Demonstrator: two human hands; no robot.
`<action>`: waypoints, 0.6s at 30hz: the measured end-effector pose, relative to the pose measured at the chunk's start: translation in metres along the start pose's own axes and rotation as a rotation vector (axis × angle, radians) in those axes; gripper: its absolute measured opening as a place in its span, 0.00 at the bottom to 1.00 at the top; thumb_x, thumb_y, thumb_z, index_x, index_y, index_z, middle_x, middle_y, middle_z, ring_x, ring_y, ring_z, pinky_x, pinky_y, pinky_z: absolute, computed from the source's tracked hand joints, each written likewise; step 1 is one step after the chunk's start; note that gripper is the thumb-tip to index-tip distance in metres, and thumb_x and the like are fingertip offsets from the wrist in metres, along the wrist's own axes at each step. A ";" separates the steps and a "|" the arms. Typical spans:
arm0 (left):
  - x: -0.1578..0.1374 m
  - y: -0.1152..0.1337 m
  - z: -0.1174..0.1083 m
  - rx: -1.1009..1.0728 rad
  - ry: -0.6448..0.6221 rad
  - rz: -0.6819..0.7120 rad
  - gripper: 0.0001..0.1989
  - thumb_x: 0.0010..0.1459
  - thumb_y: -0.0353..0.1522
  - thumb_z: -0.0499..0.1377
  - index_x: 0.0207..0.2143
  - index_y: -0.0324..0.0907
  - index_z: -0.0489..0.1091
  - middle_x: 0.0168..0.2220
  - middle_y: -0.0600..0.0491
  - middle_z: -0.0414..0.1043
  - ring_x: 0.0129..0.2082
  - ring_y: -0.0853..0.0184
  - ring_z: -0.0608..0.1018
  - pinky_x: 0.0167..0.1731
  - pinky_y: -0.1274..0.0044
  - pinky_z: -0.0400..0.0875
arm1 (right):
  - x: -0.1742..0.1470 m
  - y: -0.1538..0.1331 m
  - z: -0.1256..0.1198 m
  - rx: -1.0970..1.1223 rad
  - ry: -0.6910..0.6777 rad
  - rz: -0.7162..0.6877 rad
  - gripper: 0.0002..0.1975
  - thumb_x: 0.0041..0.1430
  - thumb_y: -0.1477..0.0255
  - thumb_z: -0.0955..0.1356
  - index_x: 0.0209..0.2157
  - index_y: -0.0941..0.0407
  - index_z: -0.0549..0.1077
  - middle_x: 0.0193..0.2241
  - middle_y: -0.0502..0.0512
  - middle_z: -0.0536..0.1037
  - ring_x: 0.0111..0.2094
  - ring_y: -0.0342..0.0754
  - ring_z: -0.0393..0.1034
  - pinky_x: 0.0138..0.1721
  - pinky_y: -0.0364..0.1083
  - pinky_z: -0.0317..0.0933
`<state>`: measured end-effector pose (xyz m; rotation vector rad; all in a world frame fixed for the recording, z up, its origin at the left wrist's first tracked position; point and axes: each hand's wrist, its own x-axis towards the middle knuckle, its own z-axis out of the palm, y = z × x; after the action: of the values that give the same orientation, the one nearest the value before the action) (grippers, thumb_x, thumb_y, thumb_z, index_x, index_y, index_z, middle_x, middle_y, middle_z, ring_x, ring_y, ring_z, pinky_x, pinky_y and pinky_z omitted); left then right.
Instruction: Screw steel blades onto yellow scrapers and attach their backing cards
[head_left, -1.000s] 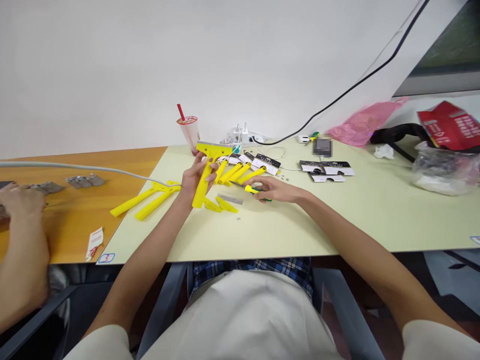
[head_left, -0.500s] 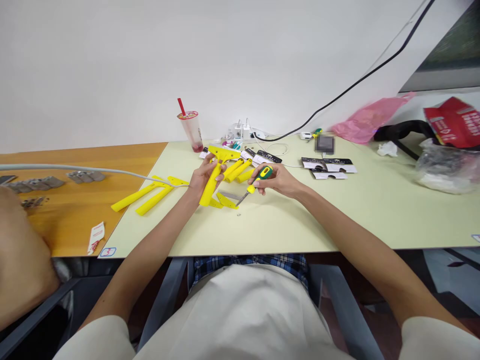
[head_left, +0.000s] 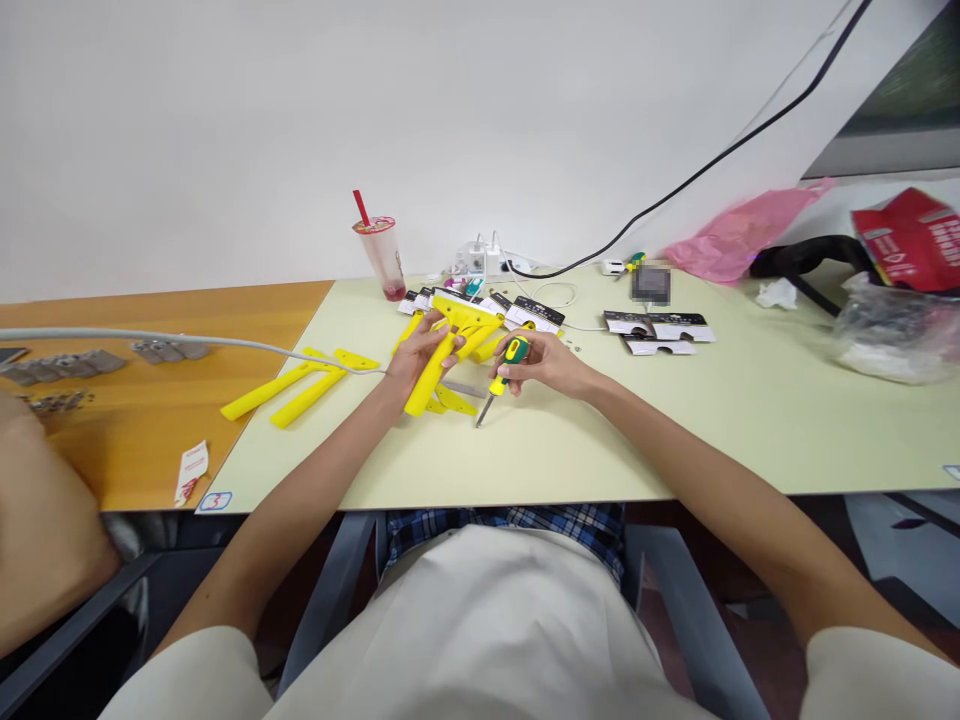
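while left hand (head_left: 415, 360) grips scraper (head_left: 430, 387), right hand (head_left: 551, 364) screwdriver (head_left: 516, 352) | pale table (head_left: 585, 450) fronts white wall (head_left: 225, 150)

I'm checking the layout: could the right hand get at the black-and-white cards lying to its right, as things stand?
Probably yes: nothing tall seems to stand between the right hand and the cards. But the hand holds a screwdriver, which may need setting down first.
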<state>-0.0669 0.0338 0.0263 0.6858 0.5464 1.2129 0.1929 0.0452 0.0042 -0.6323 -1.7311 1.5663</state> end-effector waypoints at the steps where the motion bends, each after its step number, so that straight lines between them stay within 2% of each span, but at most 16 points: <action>1: 0.000 0.000 0.000 -0.003 -0.004 0.000 0.22 0.53 0.22 0.72 0.47 0.46 0.73 0.41 0.53 0.75 0.35 0.69 0.81 0.21 0.84 0.65 | 0.000 0.000 -0.001 0.006 0.007 -0.005 0.23 0.57 0.61 0.84 0.46 0.56 0.77 0.37 0.57 0.88 0.24 0.45 0.79 0.31 0.48 0.79; 6: 0.003 -0.001 -0.002 0.022 0.008 -0.017 0.23 0.52 0.23 0.73 0.48 0.45 0.71 0.41 0.52 0.76 0.35 0.68 0.82 0.21 0.84 0.66 | 0.000 -0.010 -0.005 0.084 0.070 -0.023 0.24 0.56 0.60 0.84 0.46 0.57 0.77 0.39 0.60 0.88 0.24 0.44 0.79 0.31 0.46 0.77; 11: 0.005 -0.006 -0.003 0.082 0.045 -0.073 0.22 0.53 0.23 0.72 0.47 0.44 0.70 0.40 0.50 0.77 0.36 0.65 0.83 0.21 0.83 0.67 | -0.003 -0.024 -0.013 0.145 0.132 -0.064 0.24 0.55 0.61 0.85 0.44 0.56 0.77 0.38 0.57 0.88 0.23 0.43 0.78 0.29 0.44 0.75; 15: 0.007 -0.011 -0.004 0.118 0.040 -0.071 0.21 0.53 0.23 0.72 0.47 0.43 0.70 0.41 0.50 0.78 0.35 0.66 0.84 0.20 0.82 0.68 | -0.005 -0.025 -0.008 0.132 -0.014 -0.009 0.22 0.59 0.59 0.83 0.44 0.56 0.77 0.41 0.61 0.89 0.28 0.47 0.82 0.33 0.47 0.79; 18: 0.006 -0.013 -0.004 0.133 0.033 -0.084 0.21 0.53 0.23 0.72 0.47 0.42 0.70 0.40 0.51 0.78 0.34 0.67 0.83 0.21 0.82 0.68 | -0.006 -0.020 0.004 0.103 -0.105 0.040 0.23 0.59 0.57 0.83 0.46 0.56 0.78 0.43 0.62 0.89 0.32 0.51 0.85 0.38 0.50 0.82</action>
<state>-0.0596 0.0382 0.0143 0.7486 0.6818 1.1180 0.1960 0.0352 0.0225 -0.5450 -1.7104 1.7322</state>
